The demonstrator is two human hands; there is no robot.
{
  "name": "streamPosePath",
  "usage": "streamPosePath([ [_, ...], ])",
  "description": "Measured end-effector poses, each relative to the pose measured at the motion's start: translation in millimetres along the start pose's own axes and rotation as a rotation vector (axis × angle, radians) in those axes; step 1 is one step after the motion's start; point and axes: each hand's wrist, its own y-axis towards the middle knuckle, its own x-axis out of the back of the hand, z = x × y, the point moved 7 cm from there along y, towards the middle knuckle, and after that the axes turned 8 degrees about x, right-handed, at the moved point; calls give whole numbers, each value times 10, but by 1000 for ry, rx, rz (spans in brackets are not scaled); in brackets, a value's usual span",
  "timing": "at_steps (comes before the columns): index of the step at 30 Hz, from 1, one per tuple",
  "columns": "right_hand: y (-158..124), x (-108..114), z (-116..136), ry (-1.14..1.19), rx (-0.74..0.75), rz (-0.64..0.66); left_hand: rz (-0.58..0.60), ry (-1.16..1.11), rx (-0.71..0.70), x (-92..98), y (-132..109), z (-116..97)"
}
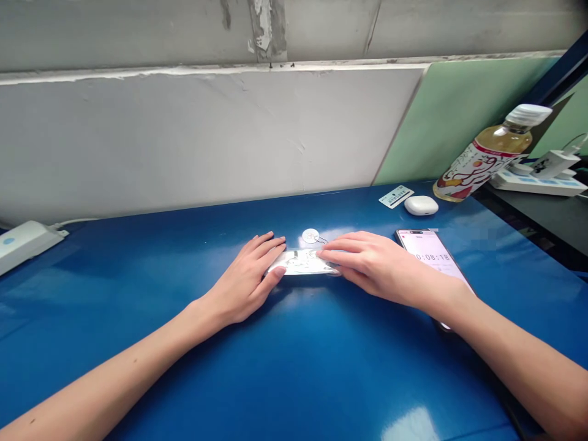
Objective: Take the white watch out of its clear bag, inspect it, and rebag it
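A flat white rectangular case [301, 263] with dark line drawings lies on the blue table in front of me; its exact kind is unclear. My left hand [250, 275] holds its left end, the thumb along the near edge and the fingers reaching over the far corner. At the right end, my right hand [362, 260] grips the case with bent fingertips, the thumb partly hidden below. Just behind the case lies a round white tag [310, 236], joined to a dark beaded chain that runs toward my right fingers.
Under my right forearm lies a phone [441, 260] showing a timer. Behind it are a white earbud case [421, 206], a small card [395, 196] and a tilted drink bottle [487, 156]. A power strip [542, 180] sits far right, a white device [27, 245] far left.
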Motion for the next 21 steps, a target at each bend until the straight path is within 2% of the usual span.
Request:
streamPosePath([
  [3,8,68,-9,37,-37,-100,-49,-87,-55,57,-18,-34],
  [6,-26,114,-108,178,-223,-179,-99,-130,-5,97,-22,-42],
  [9,-62,95,-172,373,-386,-190,-146,-151,66,112,-27,-34],
  [13,-51,37,-161,518,-404,-161,-125,-107,49,77,-28,-56],
  [15,-56,-7,-182,496,-406,-137,-127,-78,43,74,-26,-54],
  [18,-66,-54,-206,267,-353,-89,-124,-35,50,66,-17,-41],
  [21,-77,-160,-183,70,-249,36,-93,9,55,40,-4,-38],
])
